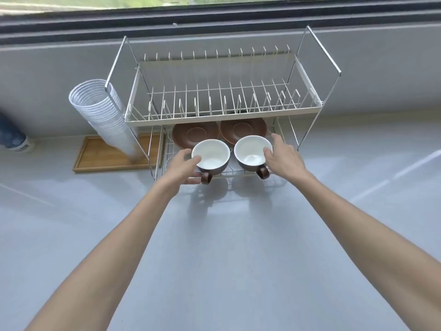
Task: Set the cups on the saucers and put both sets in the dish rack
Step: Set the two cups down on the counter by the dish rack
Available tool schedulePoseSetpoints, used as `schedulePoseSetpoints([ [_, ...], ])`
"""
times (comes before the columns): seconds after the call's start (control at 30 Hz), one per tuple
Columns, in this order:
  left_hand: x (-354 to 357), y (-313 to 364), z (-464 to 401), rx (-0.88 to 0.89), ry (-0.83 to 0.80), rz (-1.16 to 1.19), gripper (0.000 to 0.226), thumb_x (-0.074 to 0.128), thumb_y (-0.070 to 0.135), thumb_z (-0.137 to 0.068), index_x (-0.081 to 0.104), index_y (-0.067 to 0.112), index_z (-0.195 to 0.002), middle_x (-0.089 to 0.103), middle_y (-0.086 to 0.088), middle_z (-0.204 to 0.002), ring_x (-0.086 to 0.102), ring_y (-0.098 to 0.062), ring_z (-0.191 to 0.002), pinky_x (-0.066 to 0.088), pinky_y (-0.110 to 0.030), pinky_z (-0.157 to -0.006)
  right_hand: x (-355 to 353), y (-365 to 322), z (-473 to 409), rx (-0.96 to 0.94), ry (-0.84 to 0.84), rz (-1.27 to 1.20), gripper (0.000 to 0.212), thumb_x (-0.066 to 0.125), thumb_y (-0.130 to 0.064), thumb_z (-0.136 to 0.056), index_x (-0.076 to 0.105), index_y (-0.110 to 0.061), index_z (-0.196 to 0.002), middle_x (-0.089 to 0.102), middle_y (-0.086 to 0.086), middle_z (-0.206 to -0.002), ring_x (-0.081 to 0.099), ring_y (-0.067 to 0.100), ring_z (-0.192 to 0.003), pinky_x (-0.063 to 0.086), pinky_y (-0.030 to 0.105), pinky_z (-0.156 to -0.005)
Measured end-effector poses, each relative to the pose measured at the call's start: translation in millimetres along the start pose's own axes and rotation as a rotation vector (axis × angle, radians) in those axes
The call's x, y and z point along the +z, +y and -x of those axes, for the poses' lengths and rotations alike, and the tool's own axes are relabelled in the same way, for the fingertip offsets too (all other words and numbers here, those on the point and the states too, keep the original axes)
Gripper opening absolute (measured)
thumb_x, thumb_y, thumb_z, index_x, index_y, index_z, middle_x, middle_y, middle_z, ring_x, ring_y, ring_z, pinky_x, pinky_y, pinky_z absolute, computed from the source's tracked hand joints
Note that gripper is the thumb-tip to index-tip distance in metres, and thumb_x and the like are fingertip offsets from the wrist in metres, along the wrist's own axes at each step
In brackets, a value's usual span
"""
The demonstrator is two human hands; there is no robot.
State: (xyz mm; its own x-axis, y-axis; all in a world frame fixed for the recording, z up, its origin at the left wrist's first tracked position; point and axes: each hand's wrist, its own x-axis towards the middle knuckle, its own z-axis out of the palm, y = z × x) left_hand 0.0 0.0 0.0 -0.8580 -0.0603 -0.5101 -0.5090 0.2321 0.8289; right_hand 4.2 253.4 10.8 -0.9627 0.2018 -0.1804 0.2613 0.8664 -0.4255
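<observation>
- Grey desk (214, 259) runs under a window (214, 10); green blur outside, nothing legible there.
- Two-tier wire rack (222, 111) stands at the back of the desk, top tier bare prongs only.
- Two brown saucers (195, 133) (243, 129) lie side by side on the lower tier, back edges hidden under the top tier.
- Left cup (211, 157), white inside, brown outside, at the lower tier's front edge, handle toward the camera, overlapping the left saucer's front edge; seated on it or held above, cannot tell.
- Right cup (253, 151) same make, just beside the left cup, in front of the right saucer; contact unclear too.
- Left hand (183, 168): fingers curled around the left cup's side, thumb at the rim, holding it.
- Right hand (284, 154): fingers on the right cup's rim and side, holding it.
- Stack of white paper cups (105, 115) leans beside the rack's left post, standing on a wooden tray (100, 154); the tray's right end is behind the rack frame.
- Dark blue container (13, 137) at the left edge, cut off; white label with writing too blurred to read.
- Top tier overhangs the saucers, tight clearance above the cups.
</observation>
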Motion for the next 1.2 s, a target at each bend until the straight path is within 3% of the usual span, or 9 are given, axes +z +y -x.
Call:
schedulePoseSetpoints([
  [0.23, 5, 2, -10, -0.082, -0.005, -0.002, 0.047, 0.052, 0.02, -0.098, 0.047, 0.018, -0.145, 0.058, -0.009, -0.128, 0.073, -0.018, -0.066, 0.057, -0.023, -0.049, 3, -1, -2, 0.094, -0.06, -0.226, 0.05, 0.04, -0.012, -0.089, 0.048, -0.014, -0.138, 0.061, 0.019, -0.125, 0.059, 0.041, -0.111, 0.05, 0.048, -0.096],
  [0.33, 8, -2, -12, -0.102, -0.002, 0.046, 0.048, 0.054, 0.013, -0.097, 0.046, 0.015, -0.144, 0.062, -0.011, -0.12, 0.071, -0.02, -0.068, 0.061, -0.027, -0.058, 2, -2, -1, 0.149, -0.079, -0.318, 0.048, 0.042, -0.01, -0.084, 0.055, -0.014, -0.13, 0.067, 0.013, -0.105, 0.066, 0.038, -0.1, 0.055, 0.052, -0.089],
  [0.43, 10, -4, -13, -0.116, 0.003, 0.083, 0.05, 0.052, 0.009, -0.095, 0.045, 0.012, -0.144, 0.061, -0.017, -0.131, 0.07, -0.023, -0.071, 0.06, -0.034, -0.072, 3, -2, -2, 0.217, -0.092, -0.423, 0.037, 0.044, -0.011, -0.085, 0.061, -0.015, -0.117, 0.065, 0.006, -0.085, 0.071, 0.036, -0.087, 0.057, 0.052, -0.087],
  [0.6, 14, -1, -9, -0.113, 0.045, 0.117, 0.051, 0.049, 0.006, -0.094, 0.043, 0.009, -0.145, 0.054, -0.018, -0.139, 0.069, -0.03, -0.078, 0.06, -0.036, -0.073, 8, 0, 0, 0.276, -0.061, -0.581, 0.026, 0.046, -0.009, -0.084, 0.063, -0.01, -0.102, 0.071, 0.024, -0.103, 0.069, 0.045, -0.095, 0.056, 0.054, -0.088],
  [0.77, 18, 1, -5, -0.097, 0.09, 0.124, 0.051, 0.049, 0.003, -0.095, 0.043, 0.007, -0.145, 0.055, -0.014, -0.13, 0.067, -0.028, -0.074, 0.061, -0.039, -0.075, 11, 4, 7, 0.29, -0.004, -0.598, 0.026, 0.047, -0.012, -0.085, 0.064, -0.011, -0.105, 0.07, 0.021, -0.105, 0.068, 0.043, -0.098, 0.056, 0.052, -0.089],
  [0.87, 20, 2, 2, -0.088, 0.106, 0.109, 0.051, 0.05, 0.004, -0.095, 0.043, 0.007, -0.145, 0.054, -0.012, -0.12, 0.067, -0.033, -0.083, 0.063, -0.037, -0.07, 9, 6, 13, 0.289, 0.022, -0.597, 0.03, 0.048, -0.013, -0.086, 0.066, -0.011, -0.109, 0.069, 0.015, -0.104, 0.069, 0.04, -0.096, 0.058, 0.05, -0.087],
  [0.93, 21, 3, 9, -0.076, 0.106, 0.106, 0.05, 0.051, 0.004, -0.095, 0.044, 0.007, -0.144, 0.054, -0.012, -0.12, 0.067, -0.034, -0.085, 0.062, -0.034, -0.063, 7, 7, 19, 0.279, 0.032, -0.609, 0.029, 0.049, -0.013, -0.085, 0.065, -0.01, -0.109, 0.068, 0.013, -0.098, 0.07, 0.038, -0.093, 0.059, 0.05, -0.084],
  [1.03, 22, 2, 21, -0.059, 0.096, 0.097, 0.05, 0.05, 0.004, -0.094, 0.044, 0.007, -0.144, 0.057, -0.016, -0.122, 0.068, -0.034, -0.084, 0.062, -0.036, -0.068, 5, 11, 31, 0.265, 0.046, -0.617, 0.026, 0.048, -0.013, -0.084, 0.065, -0.014, -0.104, 0.068, 0.01, -0.09, 0.071, 0.037, -0.089, 0.059, 0.051, -0.082],
  [1.2, 28, -10, 46, -0.053, 0.063, 0.105, 0.051, 0.05, 0.004, -0.094, 0.043, 0.007, -0.144, 0.058, -0.023, -0.125, 0.068, -0.029, -0.071, 0.059, -0.025, -0.046, 2, 31, 61, 0.303, 0.053, -0.615, 0.028, 0.049, -0.013, -0.082, 0.067, -0.007, -0.103, 0.069, 0.012, -0.087, 0.072, 0.039, -0.088, 0.059, 0.051, -0.084],
])
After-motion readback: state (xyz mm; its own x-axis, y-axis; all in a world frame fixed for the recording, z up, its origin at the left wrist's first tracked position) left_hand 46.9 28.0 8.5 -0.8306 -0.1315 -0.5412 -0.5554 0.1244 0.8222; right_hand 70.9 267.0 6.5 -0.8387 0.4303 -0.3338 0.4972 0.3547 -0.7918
